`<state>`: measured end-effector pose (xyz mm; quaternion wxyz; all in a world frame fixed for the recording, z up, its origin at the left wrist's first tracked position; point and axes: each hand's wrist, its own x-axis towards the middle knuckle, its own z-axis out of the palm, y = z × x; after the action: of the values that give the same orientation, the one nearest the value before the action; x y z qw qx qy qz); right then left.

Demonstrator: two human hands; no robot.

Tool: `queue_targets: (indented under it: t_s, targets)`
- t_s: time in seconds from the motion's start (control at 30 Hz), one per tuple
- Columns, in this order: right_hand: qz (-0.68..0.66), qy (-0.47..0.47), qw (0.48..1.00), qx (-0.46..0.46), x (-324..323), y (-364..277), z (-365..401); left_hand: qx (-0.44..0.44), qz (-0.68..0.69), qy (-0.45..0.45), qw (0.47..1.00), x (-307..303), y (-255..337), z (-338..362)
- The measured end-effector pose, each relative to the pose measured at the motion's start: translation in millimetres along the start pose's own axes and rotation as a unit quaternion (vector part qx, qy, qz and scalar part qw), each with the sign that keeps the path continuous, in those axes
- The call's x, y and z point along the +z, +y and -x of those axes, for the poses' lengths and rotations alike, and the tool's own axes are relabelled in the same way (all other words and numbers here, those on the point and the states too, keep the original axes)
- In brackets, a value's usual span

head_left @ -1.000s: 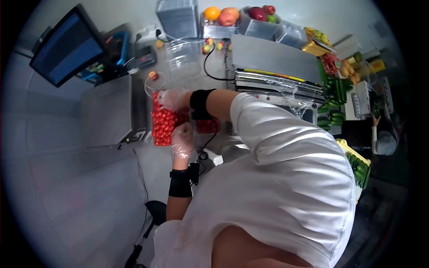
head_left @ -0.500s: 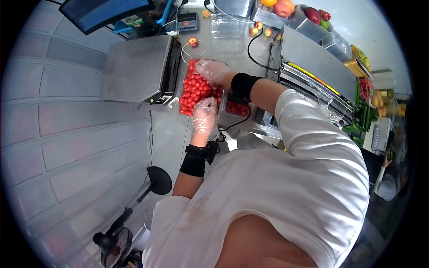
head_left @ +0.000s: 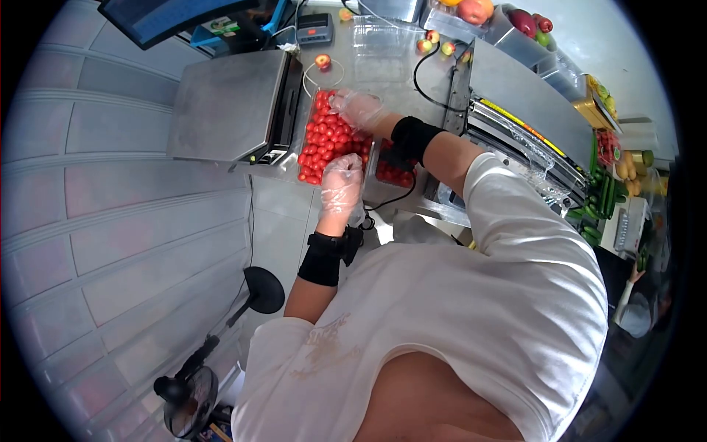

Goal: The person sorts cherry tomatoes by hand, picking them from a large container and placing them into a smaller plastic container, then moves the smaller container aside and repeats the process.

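A clear tray (head_left: 301, 158) full of small red tomatoes (head_left: 321, 132) stands on the metal table. My left hand (head_left: 342, 184), in a clear plastic glove, is at the tray's near end with its fingers curled together; what they hold, if anything, is hidden. At the far end my right hand (head_left: 359, 109), gloved too, rests over the tomatoes with its fingers bent closed; nothing I can name shows between them. Beside the tray, under my right forearm, is a second container of red tomatoes (head_left: 392, 175), partly hidden.
A flat metal-topped device (head_left: 224, 107) stands left of the tray, a wrapping machine (head_left: 515, 140) to the right. Beyond are an empty clear tray (head_left: 381, 40), a red-yellow fruit (head_left: 322, 62), cables and a grey device (head_left: 315, 29). Fruit bins line the back; another person's arm (head_left: 630, 287) shows far right.
The view has shifted slightly. My right hand has its fingers a little differently placed over the far end of the tomatoes; my left hand stays at the near end, still closed.
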<state>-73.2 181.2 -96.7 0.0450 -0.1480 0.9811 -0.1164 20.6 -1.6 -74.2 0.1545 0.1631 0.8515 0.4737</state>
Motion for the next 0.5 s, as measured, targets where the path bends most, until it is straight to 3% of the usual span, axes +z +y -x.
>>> queue_targets:
  t_s: [0.07,0.13,0.2,0.33,0.4,0.43,0.5]
  targets:
    - [0.008,0.005,1.0,-0.015,11,8,-8,0.057,0.004,0.042,0.997,2,-5,1]
    - [0.017,0.011,0.999,-0.031,14,10,-9,0.054,0.009,0.039,0.998,2,-5,2]
    - [-0.083,0.05,0.995,0.018,8,5,-3,0.05,0.013,0.036,0.998,0,-2,3]
    - [-0.184,0.016,0.978,0.1,5,1,-1,0.045,-0.001,0.028,0.999,2,-4,1]
    - [-0.042,0.077,0.996,-0.025,39,18,-13,0.057,0.004,0.043,0.997,5,-7,0]
    - [-0.042,0.077,0.996,-0.025,33,16,-15,0.061,0.001,0.046,0.997,5,-7,-1]
    - [0.046,-0.04,0.998,-0.001,22,11,-21,0.064,-0.002,0.05,0.997,4,-6,0]
